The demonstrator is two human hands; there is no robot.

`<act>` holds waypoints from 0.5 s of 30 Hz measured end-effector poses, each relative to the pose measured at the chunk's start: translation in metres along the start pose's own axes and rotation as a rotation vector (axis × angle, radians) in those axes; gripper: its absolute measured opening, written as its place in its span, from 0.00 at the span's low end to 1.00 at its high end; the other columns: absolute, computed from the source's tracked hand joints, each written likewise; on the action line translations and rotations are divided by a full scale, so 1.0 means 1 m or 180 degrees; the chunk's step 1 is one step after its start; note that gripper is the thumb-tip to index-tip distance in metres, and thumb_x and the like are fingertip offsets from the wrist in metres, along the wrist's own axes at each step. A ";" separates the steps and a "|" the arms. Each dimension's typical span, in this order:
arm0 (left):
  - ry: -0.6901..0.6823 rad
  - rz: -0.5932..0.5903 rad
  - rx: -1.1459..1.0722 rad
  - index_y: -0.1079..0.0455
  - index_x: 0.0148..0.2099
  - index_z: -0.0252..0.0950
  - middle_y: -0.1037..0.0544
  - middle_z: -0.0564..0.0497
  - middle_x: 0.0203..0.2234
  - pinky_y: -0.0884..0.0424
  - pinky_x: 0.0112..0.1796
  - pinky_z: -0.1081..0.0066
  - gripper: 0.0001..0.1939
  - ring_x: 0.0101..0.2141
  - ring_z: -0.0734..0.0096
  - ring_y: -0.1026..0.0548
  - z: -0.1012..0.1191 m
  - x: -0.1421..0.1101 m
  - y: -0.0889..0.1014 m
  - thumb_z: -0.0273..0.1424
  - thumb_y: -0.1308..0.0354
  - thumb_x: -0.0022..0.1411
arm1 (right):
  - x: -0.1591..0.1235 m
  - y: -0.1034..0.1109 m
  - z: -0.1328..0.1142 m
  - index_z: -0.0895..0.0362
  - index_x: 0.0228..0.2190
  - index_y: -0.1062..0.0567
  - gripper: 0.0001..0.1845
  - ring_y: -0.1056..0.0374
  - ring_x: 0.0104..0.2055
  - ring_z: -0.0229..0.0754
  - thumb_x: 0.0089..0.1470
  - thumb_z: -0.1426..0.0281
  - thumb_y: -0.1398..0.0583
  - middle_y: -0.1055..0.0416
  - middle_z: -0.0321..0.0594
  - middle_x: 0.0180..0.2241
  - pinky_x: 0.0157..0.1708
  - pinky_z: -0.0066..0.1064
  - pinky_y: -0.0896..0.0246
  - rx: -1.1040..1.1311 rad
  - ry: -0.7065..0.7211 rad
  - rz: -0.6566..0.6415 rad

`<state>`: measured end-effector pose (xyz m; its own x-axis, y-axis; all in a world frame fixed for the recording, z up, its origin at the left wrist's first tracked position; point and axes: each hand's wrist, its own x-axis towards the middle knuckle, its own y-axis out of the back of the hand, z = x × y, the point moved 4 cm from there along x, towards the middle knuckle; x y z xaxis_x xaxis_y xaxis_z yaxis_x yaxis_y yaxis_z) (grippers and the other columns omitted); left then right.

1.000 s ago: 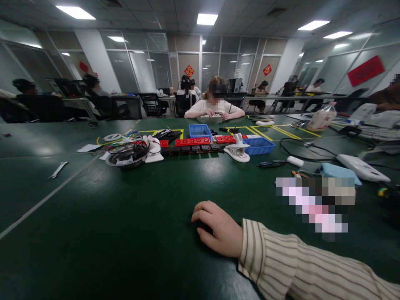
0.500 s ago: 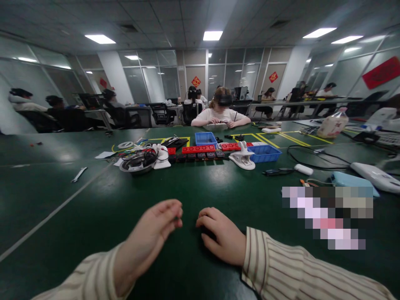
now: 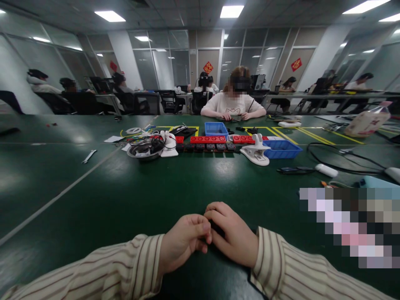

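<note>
Beyond your hands, the white plastic clip point(image 3: 254, 156) is the nearest loose thing on the surface. It partly hides a shallow blue plastic tray point(image 3: 283, 153) just right of it; a second sits behind it to the left. Left of the clip run red plastic blocks point(image 3: 208, 140), square black units point(image 3: 211, 147) in front, then a round metal bowl point(image 3: 146, 157); a silver wrench point(image 3: 89, 156) lies farther left. A small white rounded case point(image 3: 326, 170) lies right of the clip. Your surface point(image 3: 175, 187) is glossy dark green; past the clip a co-worker point(image 3: 234, 102) in white sits before glass partitions point(image 3: 158, 71). You have two trays, one bowl, one wrench. Nearer you than the clip, your right hand point(image 3: 233, 233) rests half open, fingers bent; your left hand point(image 3: 186, 239) curls against its fingers. You cannot tell whether either holds anything.
</note>
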<state>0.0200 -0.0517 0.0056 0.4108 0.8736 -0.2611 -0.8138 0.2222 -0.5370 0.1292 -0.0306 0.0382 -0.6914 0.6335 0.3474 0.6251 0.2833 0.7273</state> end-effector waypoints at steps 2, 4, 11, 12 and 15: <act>-0.0031 -0.0039 0.0203 0.36 0.21 0.30 0.33 0.53 0.17 0.40 0.20 0.79 0.19 0.19 0.79 0.36 0.002 0.003 0.003 0.40 0.34 0.42 | 0.000 0.000 0.000 0.57 0.33 0.33 0.09 0.41 0.39 0.41 0.47 0.78 0.47 0.38 0.42 0.37 0.40 0.35 0.42 0.0039 -0.0036 0.0001; -0.0143 -0.0077 0.0582 0.35 0.21 0.30 0.32 0.53 0.16 0.39 0.22 0.77 0.18 0.19 0.78 0.35 0.007 0.007 0.008 0.39 0.34 0.42 | -0.001 0.000 0.002 0.57 0.36 0.34 0.13 0.41 0.41 0.41 0.46 0.79 0.47 0.38 0.42 0.38 0.42 0.36 0.42 0.0133 -0.0083 0.0048; -0.1067 0.0450 0.2750 0.28 0.30 0.33 0.25 0.49 0.26 0.34 0.36 0.68 0.10 0.31 0.67 0.29 0.042 0.015 0.025 0.35 0.44 0.54 | -0.006 0.007 0.010 0.57 0.48 0.43 0.24 0.45 0.51 0.45 0.48 0.73 0.46 0.44 0.47 0.48 0.50 0.40 0.47 0.0268 -0.0184 0.0652; -0.1226 0.0380 0.3140 0.28 0.35 0.34 0.25 0.47 0.31 0.35 0.40 0.66 0.09 0.35 0.64 0.29 0.043 0.013 0.022 0.33 0.45 0.54 | -0.007 0.008 0.011 0.57 0.47 0.42 0.22 0.44 0.49 0.45 0.49 0.69 0.46 0.43 0.47 0.47 0.48 0.40 0.46 0.0211 -0.0206 0.0747; -0.1503 -0.0054 0.4169 0.36 0.50 0.36 0.32 0.45 0.46 0.46 0.51 0.57 0.27 0.47 0.58 0.36 0.035 0.010 0.010 0.33 0.39 0.46 | -0.008 0.010 0.007 0.58 0.41 0.38 0.18 0.42 0.42 0.45 0.51 0.61 0.46 0.39 0.45 0.40 0.42 0.39 0.43 0.0041 -0.0245 0.0867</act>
<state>0.0010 -0.0253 0.0258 0.4618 0.8703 0.1711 -0.7062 0.2440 0.6647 0.1437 -0.0276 0.0384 -0.4680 0.7403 0.4826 0.7889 0.1039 0.6057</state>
